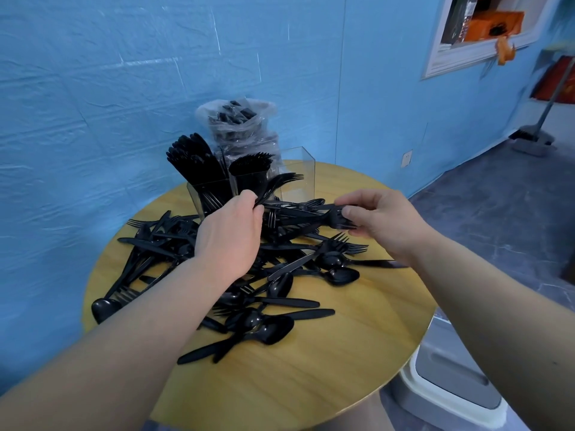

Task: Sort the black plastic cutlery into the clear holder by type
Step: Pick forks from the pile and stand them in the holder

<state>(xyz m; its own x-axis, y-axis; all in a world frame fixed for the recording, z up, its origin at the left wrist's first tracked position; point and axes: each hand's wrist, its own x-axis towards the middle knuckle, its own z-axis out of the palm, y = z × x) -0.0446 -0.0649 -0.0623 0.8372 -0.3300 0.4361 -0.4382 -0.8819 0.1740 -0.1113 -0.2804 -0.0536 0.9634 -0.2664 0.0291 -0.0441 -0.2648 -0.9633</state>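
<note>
Two hands are busy over the pile: your left hand (231, 234) has its fingers curled round a small bunch of forks (280, 181), tines fanning up and to the right just in front of the clear holder (298, 169), while your right hand (382, 219) pinches one fork (337, 219) near its tine end between thumb and fingertips. The rest of the black cutlery (249, 275) lies tangled across the round wooden table (342, 353): spoons nearest you, forks and knives crossing one another behind.

Expect these pieces to weigh almost nothing and to flex a little; the glossy plastic looks slick, so a loose pinch may let one swivel. Take each by the flat handle or the neck, not the tines, which look thin enough to snag on neighbours or bend. Lift straight out of the heap, since crossed handles will likely drag others along.

The holder's left compartment is packed with upright pieces, the middle one is crowded with more, and the right one looks bare. It seems light too, so feed handles in gently rather than pushing against it. A plastic-wrapped stack (236, 122) stands behind.
</note>
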